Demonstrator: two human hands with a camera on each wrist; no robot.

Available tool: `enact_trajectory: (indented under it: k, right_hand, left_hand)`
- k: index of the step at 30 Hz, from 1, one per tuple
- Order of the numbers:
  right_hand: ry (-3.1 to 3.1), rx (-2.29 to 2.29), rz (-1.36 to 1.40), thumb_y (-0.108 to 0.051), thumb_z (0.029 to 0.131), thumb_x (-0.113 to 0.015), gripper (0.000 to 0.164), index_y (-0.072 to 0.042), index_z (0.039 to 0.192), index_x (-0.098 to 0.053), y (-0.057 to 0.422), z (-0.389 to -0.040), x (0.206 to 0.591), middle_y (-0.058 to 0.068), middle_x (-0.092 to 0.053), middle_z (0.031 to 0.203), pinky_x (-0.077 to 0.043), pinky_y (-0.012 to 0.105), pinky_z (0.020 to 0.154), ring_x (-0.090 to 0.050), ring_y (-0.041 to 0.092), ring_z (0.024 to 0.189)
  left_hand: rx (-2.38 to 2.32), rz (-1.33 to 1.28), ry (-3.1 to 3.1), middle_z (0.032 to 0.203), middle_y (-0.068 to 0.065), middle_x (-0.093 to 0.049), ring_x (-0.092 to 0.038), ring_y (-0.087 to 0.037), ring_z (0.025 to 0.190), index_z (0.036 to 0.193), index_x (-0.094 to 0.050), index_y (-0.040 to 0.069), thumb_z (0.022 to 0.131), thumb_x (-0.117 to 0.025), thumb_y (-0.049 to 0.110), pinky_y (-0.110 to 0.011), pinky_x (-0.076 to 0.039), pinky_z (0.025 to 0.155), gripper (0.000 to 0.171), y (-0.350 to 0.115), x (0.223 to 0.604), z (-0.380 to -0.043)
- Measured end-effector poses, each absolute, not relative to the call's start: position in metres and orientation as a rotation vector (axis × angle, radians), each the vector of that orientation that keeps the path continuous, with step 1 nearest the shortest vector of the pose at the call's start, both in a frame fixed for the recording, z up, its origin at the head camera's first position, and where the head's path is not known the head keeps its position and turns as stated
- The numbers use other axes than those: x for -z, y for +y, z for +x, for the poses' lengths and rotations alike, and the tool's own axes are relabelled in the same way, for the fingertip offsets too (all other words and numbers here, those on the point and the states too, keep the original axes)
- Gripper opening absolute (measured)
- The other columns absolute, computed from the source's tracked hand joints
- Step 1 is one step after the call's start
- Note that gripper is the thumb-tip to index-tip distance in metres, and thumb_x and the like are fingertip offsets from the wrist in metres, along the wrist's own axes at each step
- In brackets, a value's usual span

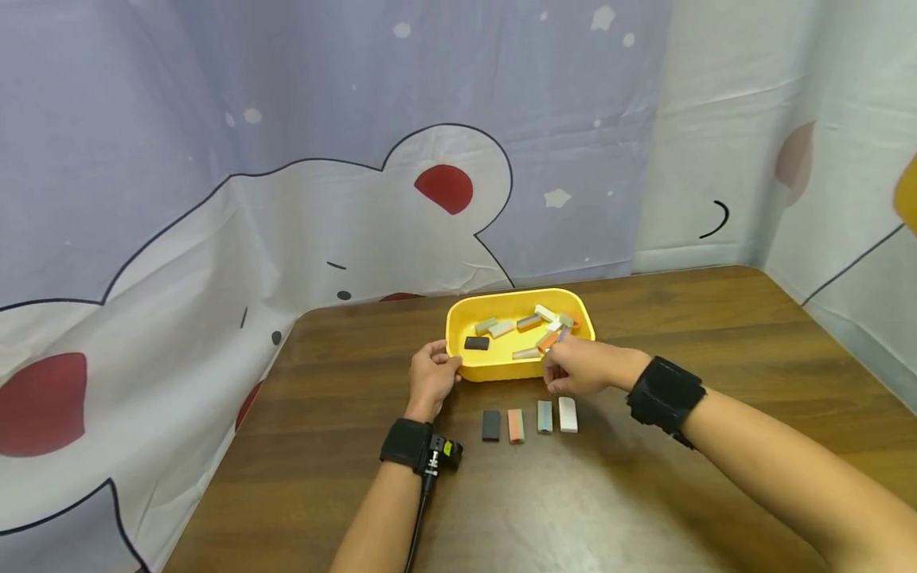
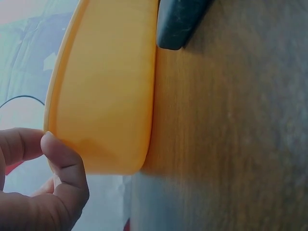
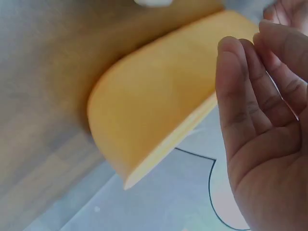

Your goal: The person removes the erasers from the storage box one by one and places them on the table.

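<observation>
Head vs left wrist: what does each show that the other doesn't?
Head only: the right hand at the near rim of the yellow tray, the blocks inside it, and the orange-green, blue-grey and white blocks on the table.

Left wrist only: a close, side-on look at the thumb and finger meeting at the tray's rim, and at the end of the dark block.

Both: the left hand pinching the rim, the tray's outer wall, the dark block, the table, the patterned curtain.

No readable text, brand or number in any view. Yellow label [image 1: 448,448] on left wrist camera [image 1: 455,459], front-left of yellow tray [image 1: 501,372], was too small to read.
</observation>
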State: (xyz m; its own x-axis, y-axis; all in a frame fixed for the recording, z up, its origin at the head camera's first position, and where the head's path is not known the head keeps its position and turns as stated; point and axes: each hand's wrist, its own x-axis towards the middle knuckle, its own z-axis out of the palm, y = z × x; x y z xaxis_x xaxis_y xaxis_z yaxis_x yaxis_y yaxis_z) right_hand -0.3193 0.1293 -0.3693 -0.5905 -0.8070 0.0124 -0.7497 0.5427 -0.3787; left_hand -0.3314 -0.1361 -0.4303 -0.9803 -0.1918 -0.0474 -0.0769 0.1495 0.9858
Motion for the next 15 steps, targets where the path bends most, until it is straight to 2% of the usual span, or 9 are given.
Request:
enact_trajectory:
  k: [7, 12, 15]
  right_hand:
    - [2.739, 0.438, -1.293, -0.007, 0.087, -0.072, 0.012, -0.01, 0.077, -0.067, 0.118, -0.348, 0.345, -0.008, -0.058, 0.069, -0.048, 0.024, 0.059, -0.052, 0.007, 0.062]
    - [2.79, 0.355, -1.125, -0.005, 0.084, -0.074, 0.007, -0.006, 0.082, -0.067, 0.118, -0.37, 0.337, 0.001, -0.061, 0.079, -0.051, 0.032, 0.068, -0.055, 0.016, 0.071]
    - [2.798, 0.323, -1.01, -0.002, 0.081, -0.074, 0.01, -0.006, 0.085, -0.065, 0.118, -0.381, 0.338, 0.006, -0.06, 0.084, -0.049, 0.03, 0.067, -0.052, 0.017, 0.07]
  left_hand:
    - [1.989, 0.268, -2.298, 0.093, -0.013, -0.058, -0.057, -0.017, 0.066, 0.131, -0.054, -0.002, 0.088, -0.068, 0.0, -0.032, -0.058, 0.062, 0.046, -0.139, 0.428, -0.331]
    - [1.994, 0.258, -2.295, 0.093, -0.013, -0.057, -0.058, -0.017, 0.066, 0.131, -0.054, -0.002, 0.088, -0.068, 0.0, -0.029, -0.058, 0.06, 0.045, -0.138, 0.429, -0.332]
    - [1.988, 0.253, -2.302, 0.093, -0.013, -0.057, -0.058, -0.017, 0.065, 0.131, -0.054, -0.004, 0.088, -0.068, -0.001, -0.028, -0.057, 0.059, 0.045, -0.136, 0.43, -0.331]
